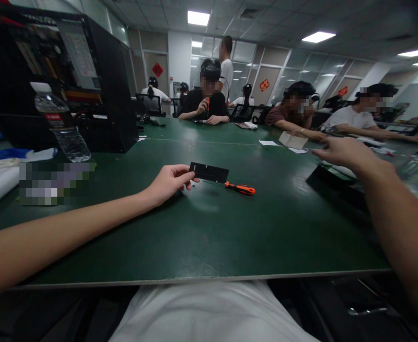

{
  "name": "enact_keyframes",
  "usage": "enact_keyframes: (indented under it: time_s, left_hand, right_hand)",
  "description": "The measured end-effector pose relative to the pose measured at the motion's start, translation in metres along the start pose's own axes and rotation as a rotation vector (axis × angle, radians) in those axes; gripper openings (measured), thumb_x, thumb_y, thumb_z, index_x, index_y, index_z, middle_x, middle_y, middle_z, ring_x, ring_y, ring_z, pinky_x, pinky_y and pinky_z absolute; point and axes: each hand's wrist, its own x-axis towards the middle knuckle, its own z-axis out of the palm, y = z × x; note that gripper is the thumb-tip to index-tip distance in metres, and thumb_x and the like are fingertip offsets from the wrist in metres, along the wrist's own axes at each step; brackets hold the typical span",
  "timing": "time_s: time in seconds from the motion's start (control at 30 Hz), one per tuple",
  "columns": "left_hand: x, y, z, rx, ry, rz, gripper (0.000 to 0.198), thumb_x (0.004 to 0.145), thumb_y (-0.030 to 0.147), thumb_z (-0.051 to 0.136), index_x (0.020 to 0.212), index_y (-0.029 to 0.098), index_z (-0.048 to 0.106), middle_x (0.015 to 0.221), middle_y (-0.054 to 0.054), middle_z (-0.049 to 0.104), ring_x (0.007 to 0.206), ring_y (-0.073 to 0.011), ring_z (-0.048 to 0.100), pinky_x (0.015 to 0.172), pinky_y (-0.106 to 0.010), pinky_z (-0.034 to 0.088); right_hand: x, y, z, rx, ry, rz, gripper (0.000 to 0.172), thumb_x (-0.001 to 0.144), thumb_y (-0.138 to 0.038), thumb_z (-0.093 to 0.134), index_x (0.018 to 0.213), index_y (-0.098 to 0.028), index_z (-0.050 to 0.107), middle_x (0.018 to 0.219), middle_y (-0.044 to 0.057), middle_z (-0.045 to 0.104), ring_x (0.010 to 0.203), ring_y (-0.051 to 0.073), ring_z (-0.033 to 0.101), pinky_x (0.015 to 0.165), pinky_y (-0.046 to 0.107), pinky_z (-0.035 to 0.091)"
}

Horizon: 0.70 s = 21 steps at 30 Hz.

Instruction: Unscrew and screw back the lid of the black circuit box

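My left hand [175,181] pinches the left end of a flat black rectangular plate [209,172] between thumb and fingers, just above the green table [209,237]. A screwdriver [242,188] with an orange and black handle lies right beside the plate, its shaft pointing left toward my left hand. Off to the right, my right hand [351,153] is raised over a dark open box [332,178], thumb and index finger apart. Nothing shows between those fingers; the other fingers are partly hidden.
At the left stand an open computer case [112,85] and a water bottle [62,123], with a blurred-out packet [57,183] in front. A small carton [293,139] and white papers [268,143] lie farther back. Several people sit around the table.
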Motion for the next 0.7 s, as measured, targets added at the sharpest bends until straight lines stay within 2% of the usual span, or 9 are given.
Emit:
enact_keyframes:
  time_s: [0.07,0.13,0.2,0.27,0.33,0.4,0.47,0.6,0.7]
  left_hand:
    - [-0.004,0.003,0.003,0.014,-0.047,0.013,0.031,0.083,0.042,0.072,0.093,0.013,0.075,0.087,-0.007,0.074,0.066,-0.0131,0.062,0.059,-0.024,0.046]
    - [-0.008,0.006,0.007,0.035,-0.100,0.038,0.030,0.085,0.039,0.070,0.097,0.012,0.077,0.090,-0.008,0.076,0.067,-0.0134,0.063,0.061,-0.024,0.048]
    - [-0.013,0.009,0.012,0.076,-0.133,0.082,0.028,0.088,0.036,0.067,0.098,0.012,0.078,0.089,-0.008,0.076,0.066,-0.0133,0.063,0.063,-0.025,0.050]
    - [-0.018,0.011,0.017,0.139,-0.132,0.145,0.026,0.089,0.032,0.065,0.097,0.012,0.080,0.081,-0.006,0.075,0.065,-0.0132,0.063,0.063,-0.024,0.049]
    - [-0.022,0.013,0.019,0.196,-0.122,0.211,0.025,0.089,0.029,0.065,0.098,0.012,0.081,0.073,-0.004,0.074,0.064,-0.0135,0.063,0.063,-0.022,0.048]
    - [-0.024,0.015,0.021,0.232,-0.131,0.276,0.024,0.089,0.025,0.065,0.100,0.012,0.081,0.074,-0.005,0.076,0.065,-0.0139,0.065,0.061,-0.022,0.048]
    - [-0.026,0.015,0.021,0.259,-0.158,0.333,0.023,0.088,0.022,0.065,0.101,0.012,0.081,0.082,-0.006,0.078,0.067,-0.0142,0.067,0.062,-0.021,0.048]
    - [-0.025,0.014,0.020,0.319,-0.175,0.346,0.023,0.089,0.022,0.065,0.104,0.015,0.080,0.089,-0.006,0.079,0.072,-0.0139,0.067,0.064,-0.021,0.049]
    - [-0.023,0.012,0.020,0.312,-0.164,0.258,0.035,0.089,0.027,0.068,0.122,0.016,0.073,0.094,-0.005,0.078,0.075,-0.0138,0.067,0.065,-0.021,0.050]
  right_hand:
    - [-0.009,-0.037,-0.009,0.242,-0.024,-0.127,0.037,0.097,-0.036,0.059,0.117,-0.006,0.071,0.109,0.023,0.071,0.094,0.023,0.065,0.078,0.036,0.042]
    - [-0.029,-0.083,-0.015,0.570,-0.016,-0.314,0.038,0.099,-0.039,0.053,0.118,-0.010,0.067,0.114,0.019,0.070,0.098,0.022,0.065,0.084,0.034,0.046]
    - [-0.060,-0.129,-0.021,0.873,-0.142,-0.547,0.043,0.102,-0.049,0.045,0.123,-0.015,0.062,0.123,0.015,0.066,0.107,0.023,0.065,0.090,0.035,0.049]
    - [-0.097,-0.167,-0.028,0.957,-0.272,-0.712,0.041,0.103,-0.050,0.044,0.125,-0.020,0.058,0.126,0.012,0.065,0.110,0.023,0.064,0.092,0.037,0.051]
    - [-0.129,-0.192,-0.037,0.988,-0.369,-0.814,0.033,0.102,-0.045,0.049,0.123,-0.021,0.056,0.127,0.009,0.065,0.108,0.021,0.064,0.091,0.035,0.052]
    - [-0.149,-0.204,-0.044,1.010,-0.434,-0.863,0.023,0.101,-0.040,0.053,0.113,-0.021,0.057,0.126,0.008,0.065,0.106,0.019,0.063,0.092,0.033,0.051]
    - [-0.156,-0.206,-0.048,1.025,-0.483,-0.857,0.019,0.100,-0.038,0.055,0.104,-0.020,0.057,0.119,0.007,0.067,0.102,0.017,0.063,0.090,0.031,0.050]
    - [-0.147,-0.202,-0.044,1.075,-0.627,-0.805,0.024,0.096,-0.042,0.061,0.099,-0.018,0.061,0.104,0.004,0.069,0.092,0.016,0.063,0.082,0.029,0.051]
    - [-0.132,-0.196,-0.040,1.020,-0.678,-0.771,0.032,0.090,-0.047,0.066,0.102,-0.018,0.066,0.103,0.005,0.070,0.091,0.018,0.064,0.080,0.031,0.052]
